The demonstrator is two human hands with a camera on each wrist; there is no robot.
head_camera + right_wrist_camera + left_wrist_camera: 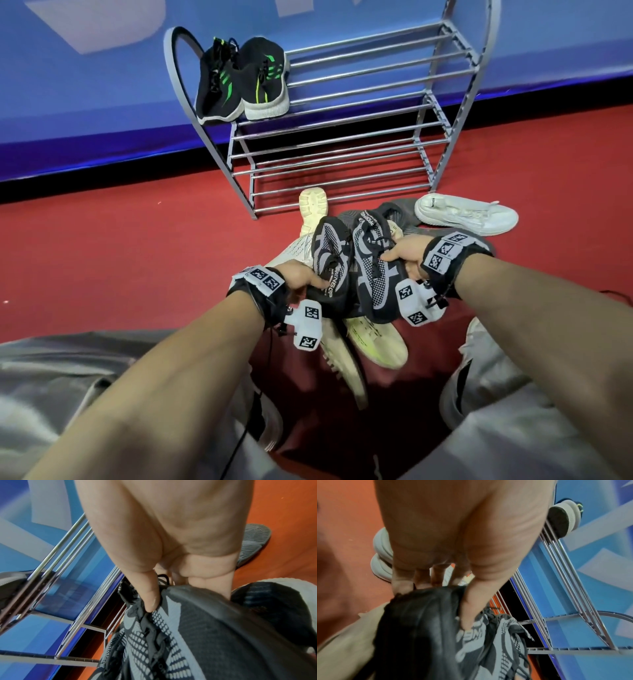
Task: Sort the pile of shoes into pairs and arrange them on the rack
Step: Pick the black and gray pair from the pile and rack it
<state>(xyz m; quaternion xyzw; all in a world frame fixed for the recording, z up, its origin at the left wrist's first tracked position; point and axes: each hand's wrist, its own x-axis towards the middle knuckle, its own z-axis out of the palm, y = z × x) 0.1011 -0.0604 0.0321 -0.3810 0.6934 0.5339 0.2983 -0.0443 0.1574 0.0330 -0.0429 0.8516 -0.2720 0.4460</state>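
My left hand [303, 279] grips one black-and-grey knit sneaker [330, 263] by its heel, thumb on the upper [467, 615]. My right hand [402, 255] grips the matching black-and-grey sneaker [375, 277], thumb pressed into its laces [150, 601]. Both shoes are held side by side above the pile, toes toward the grey metal rack [342, 137]. A black pair with green stripes [239, 78] stands on the rack's top shelf at the left. Cream sneakers [373, 342] lie under my hands. A white sneaker [466, 214] and a dark grey shoe [397, 212] lie by the rack's foot.
The rack stands on red floor [102, 257] against a blue wall [85, 102]; its lower shelves and the right part of its top shelf hold nothing. My knees in grey trousers [68, 394] and my own grey shoes [479, 370] flank the pile.
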